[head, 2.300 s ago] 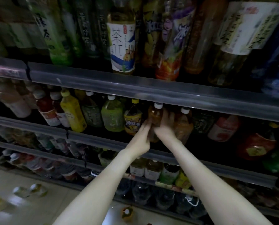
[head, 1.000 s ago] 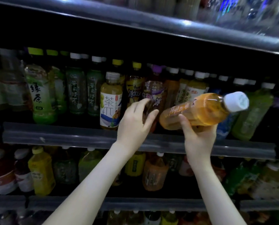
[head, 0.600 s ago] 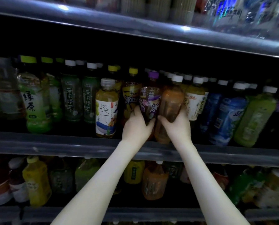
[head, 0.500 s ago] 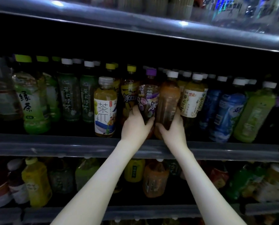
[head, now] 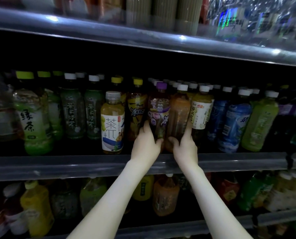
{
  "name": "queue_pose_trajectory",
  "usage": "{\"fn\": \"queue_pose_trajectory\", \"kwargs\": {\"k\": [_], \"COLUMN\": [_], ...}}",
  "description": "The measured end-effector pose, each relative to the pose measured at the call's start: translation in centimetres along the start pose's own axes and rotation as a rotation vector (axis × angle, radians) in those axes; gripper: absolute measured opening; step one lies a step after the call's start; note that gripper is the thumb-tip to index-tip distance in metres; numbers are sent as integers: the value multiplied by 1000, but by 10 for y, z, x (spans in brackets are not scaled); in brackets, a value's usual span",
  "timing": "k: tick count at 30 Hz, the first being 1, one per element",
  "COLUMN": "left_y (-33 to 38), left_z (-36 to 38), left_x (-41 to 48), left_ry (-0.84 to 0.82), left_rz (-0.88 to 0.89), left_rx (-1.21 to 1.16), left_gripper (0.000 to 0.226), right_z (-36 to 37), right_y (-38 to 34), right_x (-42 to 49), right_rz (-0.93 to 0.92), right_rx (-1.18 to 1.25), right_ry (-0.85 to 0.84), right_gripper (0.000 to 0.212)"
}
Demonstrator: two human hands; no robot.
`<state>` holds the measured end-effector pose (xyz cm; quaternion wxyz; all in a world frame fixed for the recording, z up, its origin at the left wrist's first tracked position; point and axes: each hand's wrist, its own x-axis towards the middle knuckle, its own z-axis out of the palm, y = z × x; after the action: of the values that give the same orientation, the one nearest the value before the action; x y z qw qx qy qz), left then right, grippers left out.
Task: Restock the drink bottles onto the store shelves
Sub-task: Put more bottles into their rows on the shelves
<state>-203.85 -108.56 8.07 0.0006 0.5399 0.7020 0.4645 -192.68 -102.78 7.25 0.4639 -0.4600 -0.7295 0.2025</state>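
While my right hand (head: pixel 185 145) curls its fingers round the lower part of the amber bottle (head: pixel 178 114), my left hand (head: pixel 146 144) grips the purple-capped bottle (head: pixel 158 109) touching it on the left. The 2 bottles stand upright on the middle shelf (head: pixel 75 164), with the amber bottle just beside a white-labelled bottle (head: pixel 201 111).

Both bare arms reach forward. The left hand (head: pixel 146 144) grips the purple-capped bottle (head: pixel 158 109); the right hand (head: pixel 185 145) grips the amber bottle (head: pixel 178 114).

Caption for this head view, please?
Right hand shelves an amber bottle; left hand grips its purple-capped neighbour.
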Motion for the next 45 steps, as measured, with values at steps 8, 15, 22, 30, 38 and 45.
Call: {"fn": "queue_pose_trajectory", "kwargs": {"k": [8, 15, 22, 30, 38, 45], "left_y": [19, 20, 13, -35, -171, -248], "left_z": [0, 0, -48, -128, -277, -356], "left_x": [4, -35, -67, -113, -131, -112], "left_ry": [30, 210, 321, 186, 308, 362], "left_rz": [-133, 24, 557, 396, 6, 55], "left_rx": [-16, -200, 57, 156, 303, 252], "left_gripper": [76, 71, 64, 72, 78, 60], "right_z": [-15, -42, -37, 26, 122, 220], "right_y": [-2, -14, -28, -61, -175, -264], "right_x": [-8, -30, -45, -96, -144, -176], "right_rz": [-98, -276, -269, -266, -259, -271], "right_rx": [85, 386, 691, 843, 858, 789], "right_ry": [-7, -199, -361, -413, -431, -348], "right_gripper": [81, 88, 35, 37, 34, 30]}}
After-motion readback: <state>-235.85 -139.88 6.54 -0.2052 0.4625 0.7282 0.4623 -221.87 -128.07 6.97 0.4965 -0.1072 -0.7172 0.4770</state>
